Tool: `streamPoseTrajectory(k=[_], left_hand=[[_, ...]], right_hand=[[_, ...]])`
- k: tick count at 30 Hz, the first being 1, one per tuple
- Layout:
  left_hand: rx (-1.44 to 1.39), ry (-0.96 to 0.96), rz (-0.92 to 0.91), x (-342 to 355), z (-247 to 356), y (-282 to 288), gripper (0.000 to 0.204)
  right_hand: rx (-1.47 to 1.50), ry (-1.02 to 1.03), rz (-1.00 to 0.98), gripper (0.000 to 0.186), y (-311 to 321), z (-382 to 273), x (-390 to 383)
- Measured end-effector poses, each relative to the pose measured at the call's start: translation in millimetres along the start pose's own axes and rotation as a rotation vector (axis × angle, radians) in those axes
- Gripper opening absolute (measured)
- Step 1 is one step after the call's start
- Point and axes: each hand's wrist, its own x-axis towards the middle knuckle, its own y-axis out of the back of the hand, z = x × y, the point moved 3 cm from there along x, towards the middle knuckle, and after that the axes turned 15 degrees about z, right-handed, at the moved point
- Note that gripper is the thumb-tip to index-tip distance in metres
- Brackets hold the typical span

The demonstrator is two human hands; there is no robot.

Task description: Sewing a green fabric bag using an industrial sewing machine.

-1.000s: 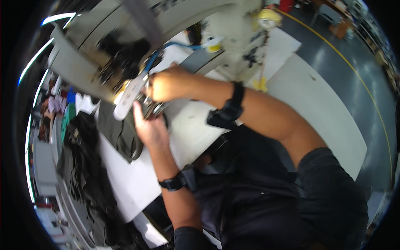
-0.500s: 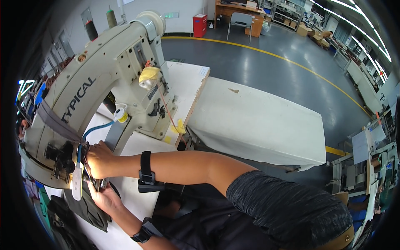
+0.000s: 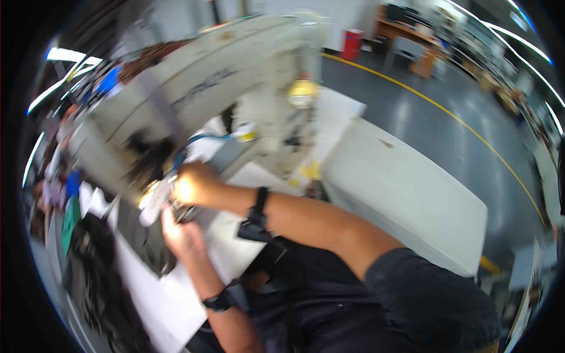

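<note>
Both hands are at the sewing end of a large cream sewing machine (image 3: 206, 82), and motion blurs the view. My right hand (image 3: 197, 185) is closed beside the needle area, its fingers curled; whatever is in them is hidden. Just below it, my left hand (image 3: 185, 238) reaches up to a small metal part (image 3: 184, 213) under the machine's head; its fingertips are smeared. A pale tag-shaped piece (image 3: 154, 206) hangs to the left of my hands, near a bright lamp glow. Dark grey-green fabric (image 3: 144, 238) lies on the white table (image 3: 229, 238) left of my left hand.
A dark bundle of cloth (image 3: 97, 270) hangs at the table's left edge. Across the machine's arm runs a grey strap (image 3: 160, 106). To the right stands a white-covered bench (image 3: 406, 188); a red cabinet (image 3: 352, 45) and a desk (image 3: 406, 26) are at the back.
The view has swung, so the machine and my hands sit further right and higher in the picture, now blurred. Both hands remain by the needle area.
</note>
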Motion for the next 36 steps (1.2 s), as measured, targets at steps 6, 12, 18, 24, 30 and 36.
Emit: streamPoseTrajectory(k=[6,12,18,24,30,36], left_hand=[[-0.007,-0.121,0.284,-8.6,-5.4,-1.9,0.031],[0.0,-0.03,0.297,-23.6,6.9,-11.7,0.034],[0.248,-0.133,0.315,-52.5,16.1,-6.4,0.029],[0.366,-0.137,0.301,-56.6,23.7,-4.1,0.031],[0.393,-0.133,0.341,-57.8,27.4,-6.9,0.024],[0.345,-0.153,0.266,-57.4,23.8,-8.3,0.024]], right_hand=[[-0.171,0.085,-0.215,0.041,15.5,8.7,9.3],[-0.197,-0.001,-0.254,0.037,29.7,-0.9,13.2],[-0.17,0.003,-0.113,0.038,33.8,-2.0,9.8],[-0.069,0.043,-0.017,0.036,37.4,-9.4,8.6],[0.02,0.161,0.202,0.034,47.0,-15.2,0.2],[-0.059,0.122,0.158,0.028,50.0,-20.4,-6.0]])
